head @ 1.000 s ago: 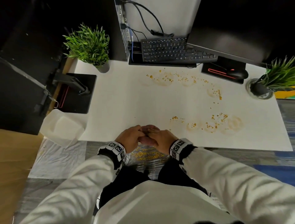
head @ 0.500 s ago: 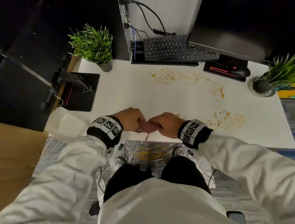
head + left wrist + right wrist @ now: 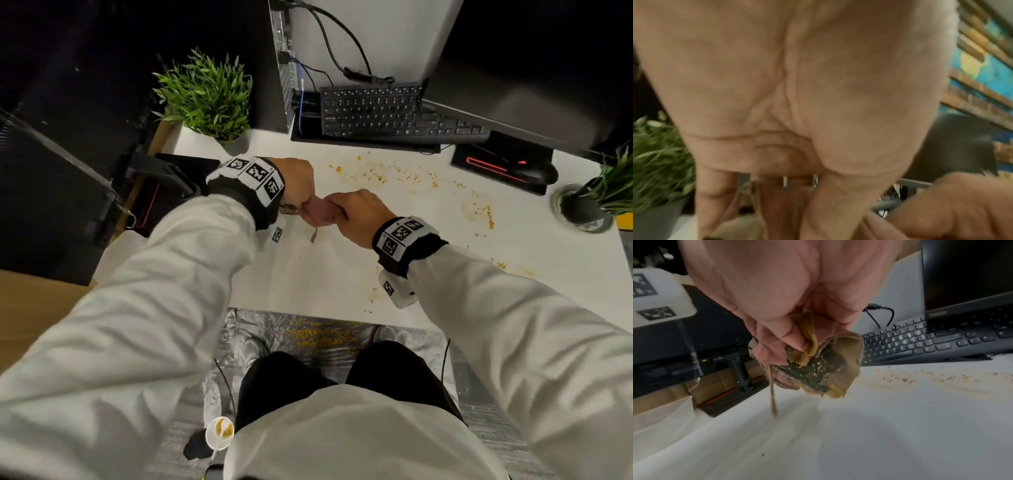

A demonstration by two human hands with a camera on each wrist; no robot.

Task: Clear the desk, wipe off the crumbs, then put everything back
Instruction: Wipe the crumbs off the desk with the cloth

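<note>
**Cloth bunched between both hands, crumbs lying ahead and to the right**

The wiping cloth [image 3: 318, 213] is a small pinkish wad held above the white counter [image 3: 329, 274], clear of the surface, with a loose thread [image 3: 313, 236] dangling from it. In the right wrist view its folds [image 3: 830, 363] look stained tan, and crumbs cling to a dark patch on its underside.

Both hands grip it from opposite ends. The left hand [image 3: 296, 185] is curled into a fist round one end; the right hand [image 3: 356, 214] pinches the other end, fingers folded over the fabric. The fists nearly touch, so the wad's short axis runs left to right between them.

From the cloth, the remaining crumbs [image 3: 380, 174] lie farther away along the back of the counter, just in front of the keyboard [image 3: 394, 113], and trail rightward toward a second patch [image 3: 488, 214] near the potted plant [image 3: 596, 202]. A few more sit by the near edge [image 3: 371, 299], under the right forearm. All of it lies to the right of the hands, so the right hand is the nearer one and likely best placed to carry the cloth there.

On the floor, scattered crumbs [image 3: 322, 334] show below the counter edge.
</note>
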